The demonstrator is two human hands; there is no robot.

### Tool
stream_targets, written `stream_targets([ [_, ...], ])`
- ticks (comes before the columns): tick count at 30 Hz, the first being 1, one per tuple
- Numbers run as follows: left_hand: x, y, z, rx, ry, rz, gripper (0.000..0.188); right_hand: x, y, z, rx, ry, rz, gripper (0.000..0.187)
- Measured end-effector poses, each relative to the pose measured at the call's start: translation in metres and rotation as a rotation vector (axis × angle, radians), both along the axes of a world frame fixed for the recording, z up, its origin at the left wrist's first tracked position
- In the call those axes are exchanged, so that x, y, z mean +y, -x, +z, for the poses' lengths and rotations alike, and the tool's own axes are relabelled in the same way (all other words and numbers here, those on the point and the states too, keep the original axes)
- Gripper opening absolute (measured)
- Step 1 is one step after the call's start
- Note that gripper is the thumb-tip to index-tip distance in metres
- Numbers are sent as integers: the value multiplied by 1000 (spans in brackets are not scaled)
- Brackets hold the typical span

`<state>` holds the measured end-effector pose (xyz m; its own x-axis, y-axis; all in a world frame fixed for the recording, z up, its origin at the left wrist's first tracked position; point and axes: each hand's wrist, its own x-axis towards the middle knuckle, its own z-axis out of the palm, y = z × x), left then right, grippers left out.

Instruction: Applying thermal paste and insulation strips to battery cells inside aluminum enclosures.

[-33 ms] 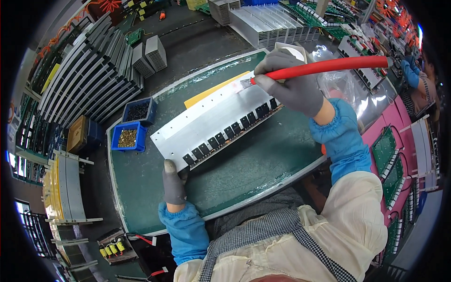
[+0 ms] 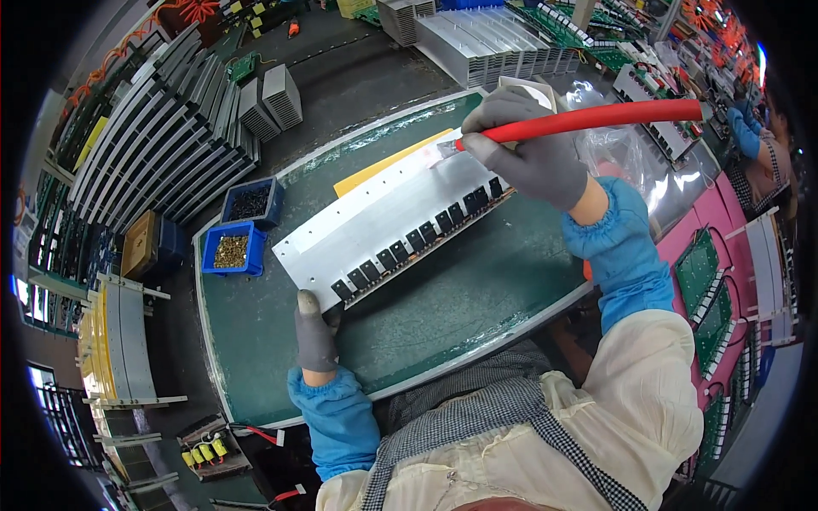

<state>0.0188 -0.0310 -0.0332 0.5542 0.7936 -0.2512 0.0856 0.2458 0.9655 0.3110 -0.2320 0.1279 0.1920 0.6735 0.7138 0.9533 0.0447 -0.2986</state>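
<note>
A long aluminium heat sink plate lies slanted in front of me, with a row of black transistors along its near edge. My left hand, in a grey glove, grips its near left corner, thumb on top and the other fingers mostly hidden. My right hand, also gloved, is closed round a tool with a thick red handle, which looks like a brush. The tool's pale tip touches the far right part of the plate. Beyond the plate shows the edge of a yellow strip.
On the green worktable, a blue bin of brass-coloured small parts stands at left, beside a darker bin of black pieces. Stacked metal plates lie beyond. Clear plastic wrap and pink racks with circuit boards are at right.
</note>
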Motion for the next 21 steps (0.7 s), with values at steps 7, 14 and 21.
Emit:
stream_targets([
  [7, -1, 0, 0, -19, -46, -6, 79, -13, -29, -4, -99, -2, -122, 10],
  [14, -1, -1, 4, -11, -88, -57, 82, -21, -41, -8, -162, -66, -209, 11],
  [21, -1, 0, -2, 0, -84, 16, 83, -20, -19, 0, 96, -186, -56, 12],
])
